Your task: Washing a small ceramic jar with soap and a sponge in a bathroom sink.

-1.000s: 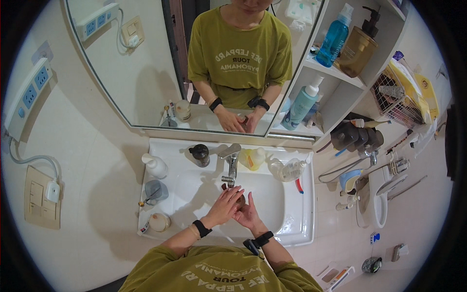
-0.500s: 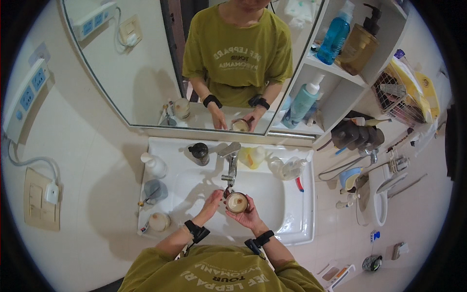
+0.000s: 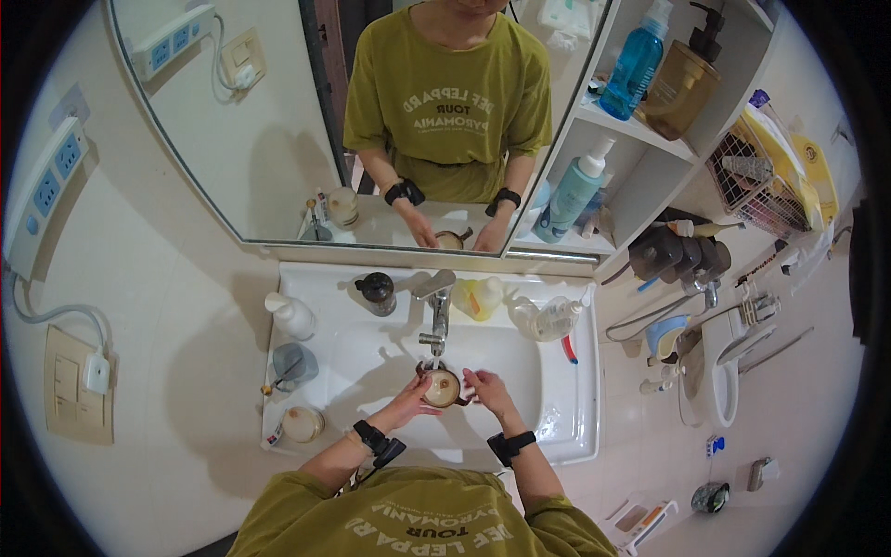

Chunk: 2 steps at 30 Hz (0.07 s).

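Note:
My left hand grips the left rim of a small round two-handled pot, cream inside with a brown spot in the middle and brown handles. The pot is above the basin, just under the faucet, where a short water stream seems to fall at its far edge. Beside the pot's right handle is my right hand, fingers loosely bent and apart, with nothing seen in them. Whether its fingertips touch the handle is hard to see. The mirror repeats both hands and the pot.
On the sink rim stand a white pump bottle, a grey cup, a candle-like jar, a dark-topped bottle, a yellowish bottle and a clear bottle. A red-and-blue item lies at right.
The pot has shifted slightly left and turned, so its handles now show at both sides. My left hand has taken hold of it; my right hand has let go and moved right.

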Available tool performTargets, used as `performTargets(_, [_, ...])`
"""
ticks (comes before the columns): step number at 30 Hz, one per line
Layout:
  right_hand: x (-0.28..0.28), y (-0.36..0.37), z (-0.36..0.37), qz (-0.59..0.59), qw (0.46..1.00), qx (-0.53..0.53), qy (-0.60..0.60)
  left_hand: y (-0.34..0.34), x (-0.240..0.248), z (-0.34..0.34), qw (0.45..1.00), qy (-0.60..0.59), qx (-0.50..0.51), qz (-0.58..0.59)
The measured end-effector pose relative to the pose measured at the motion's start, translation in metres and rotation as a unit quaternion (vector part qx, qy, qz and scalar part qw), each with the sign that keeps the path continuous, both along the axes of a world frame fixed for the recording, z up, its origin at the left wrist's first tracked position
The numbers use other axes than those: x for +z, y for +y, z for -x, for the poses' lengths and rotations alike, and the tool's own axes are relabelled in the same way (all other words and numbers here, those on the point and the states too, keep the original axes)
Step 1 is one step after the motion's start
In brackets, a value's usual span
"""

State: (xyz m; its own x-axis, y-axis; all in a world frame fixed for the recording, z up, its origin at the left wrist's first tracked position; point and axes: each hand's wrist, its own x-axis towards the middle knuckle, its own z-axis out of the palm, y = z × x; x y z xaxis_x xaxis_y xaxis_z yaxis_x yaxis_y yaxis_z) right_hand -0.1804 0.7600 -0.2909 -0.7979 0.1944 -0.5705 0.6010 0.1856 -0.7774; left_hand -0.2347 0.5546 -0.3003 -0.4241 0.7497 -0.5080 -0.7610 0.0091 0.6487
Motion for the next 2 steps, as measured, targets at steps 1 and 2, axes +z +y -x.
performTargets(1, [-0.0034,-0.0002,-0.0026,-0.024,0.992,-0.05,0.113,-0.0004,-0.0008,0.0017,0.999,0.026,0.009,0.032])
performTargets(2, [0.0028,-0.0014,-0.0006,-0.099,0.977,-0.013,0.187,-0.0007,-0.0014,0.0019,0.999,0.026,0.011,0.033])
